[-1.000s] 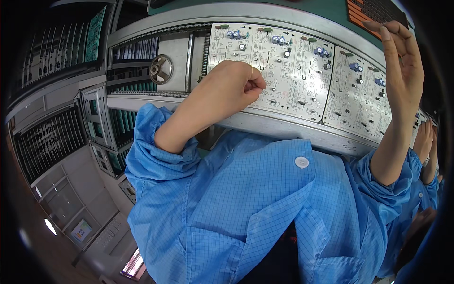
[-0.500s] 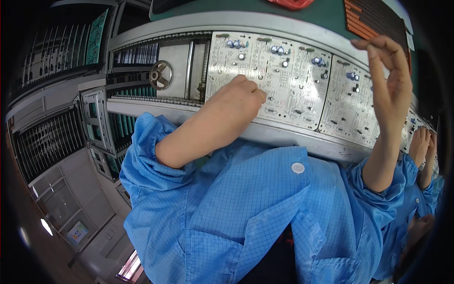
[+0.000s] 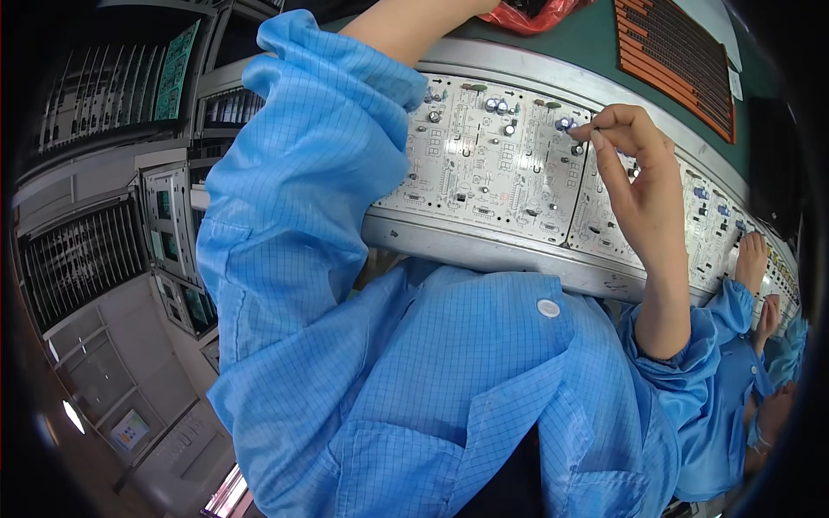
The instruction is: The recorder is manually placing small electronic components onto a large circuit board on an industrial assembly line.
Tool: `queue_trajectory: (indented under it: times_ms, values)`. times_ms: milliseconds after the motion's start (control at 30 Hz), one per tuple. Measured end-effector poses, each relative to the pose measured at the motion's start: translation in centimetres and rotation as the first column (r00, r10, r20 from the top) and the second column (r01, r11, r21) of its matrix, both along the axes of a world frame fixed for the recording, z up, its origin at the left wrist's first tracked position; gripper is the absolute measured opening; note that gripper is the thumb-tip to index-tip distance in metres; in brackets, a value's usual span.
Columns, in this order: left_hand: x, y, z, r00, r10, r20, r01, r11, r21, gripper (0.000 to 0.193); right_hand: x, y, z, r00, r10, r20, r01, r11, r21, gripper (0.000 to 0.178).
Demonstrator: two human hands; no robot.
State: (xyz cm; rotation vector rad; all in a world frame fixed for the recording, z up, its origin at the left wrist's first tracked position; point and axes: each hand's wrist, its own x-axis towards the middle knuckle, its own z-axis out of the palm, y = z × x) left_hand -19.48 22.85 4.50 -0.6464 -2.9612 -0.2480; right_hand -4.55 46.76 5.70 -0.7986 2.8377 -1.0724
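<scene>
My right hand is raised over white circuit boards, thumb and forefinger pinched together. A tiny dark thing seems to be between the fingertips, too small to name. The fingertips are close to blue-topped capacitors near the far edge of one printed board. My left forearm stretches forward across the rail, and the hand itself is past the top edge, beside a red plastic bag. My left sleeve covers the left part of the boards.
A metal rail runs along the near side of the boards. Beyond them, an orange-and-black slotted rack lies on the green surface. At the right, a co-worker's hands are over boards. Racks of panels stand at left.
My left hand has left the board and reached forward out of view toward the red bag. My right hand has come left and lower over the boards, its fingers now pinched.
</scene>
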Motion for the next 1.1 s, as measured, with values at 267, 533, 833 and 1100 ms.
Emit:
queue_trajectory:
  times_ms: [267,533,833,1100]
  values:
    - [-1.2,0.3,-0.7,0.996,-0.02,-0.081,0.028,0.994,0.104,0.009,0.5,-1.4,-1.1,0.994,0.06,0.096,-0.058,0.998,-0.018,0.013]
    - [4.3,-2.1,3.2,0.83,-0.076,0.552,-0.379,0.65,0.659,0.016,1.1,-4.0,-0.6,0.98,0.142,0.137,-0.137,0.99,-0.044,0.014]
    - [7.1,-3.6,1.7,0.613,-0.262,0.745,-0.549,0.538,0.64,0.018,1.2,-4.7,-1.1,0.974,0.163,0.158,-0.165,0.986,0.0,0.016]
    - [7.8,-5.2,0.0,0.602,-0.272,0.751,-0.568,0.516,0.642,0.018,0.3,-6.4,-1.9,0.989,0.148,-0.029,-0.145,0.987,0.074,0.015]
